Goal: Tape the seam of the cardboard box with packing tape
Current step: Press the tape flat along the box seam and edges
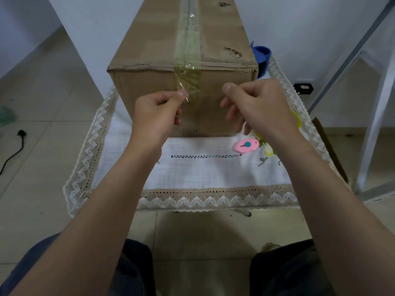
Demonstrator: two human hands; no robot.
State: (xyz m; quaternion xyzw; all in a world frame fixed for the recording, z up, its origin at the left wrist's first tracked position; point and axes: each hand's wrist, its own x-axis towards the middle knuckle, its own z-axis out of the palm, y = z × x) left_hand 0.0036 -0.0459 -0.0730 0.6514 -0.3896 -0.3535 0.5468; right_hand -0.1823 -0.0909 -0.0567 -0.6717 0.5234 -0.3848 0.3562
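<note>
Cardboard box (183, 60) stands lengthwise on a small counter (213, 167), running away from the viewer, its near end face just beyond both hands. A strip of clear packing tape (188, 45) lies along the top seam, folds over the near top edge and hangs partway down the end face. The loose lower end of that strip lifts off the cardboard and is pinched in the left hand (158, 112), whose grip is closed on the tape between thumb and forefinger, just in front of the box face and left of centre. The right hand (256, 105) hovers near the right half of the same face; its thumb and forefinger tips are pressed together, and whether they hold anything cannot be told.

The counter is covered with a white cloth with a lace border (213, 198). A small pink cutter (246, 145) lies on the cloth near the right hand, just below it. A blue object (261, 55) shows behind the box's right side. Pale floor tiles surround the counter, with a black cable (12, 152) at the left.

Both bare forearms reach forward from the lower corners, wrists raised, other fingers curled under.
</note>
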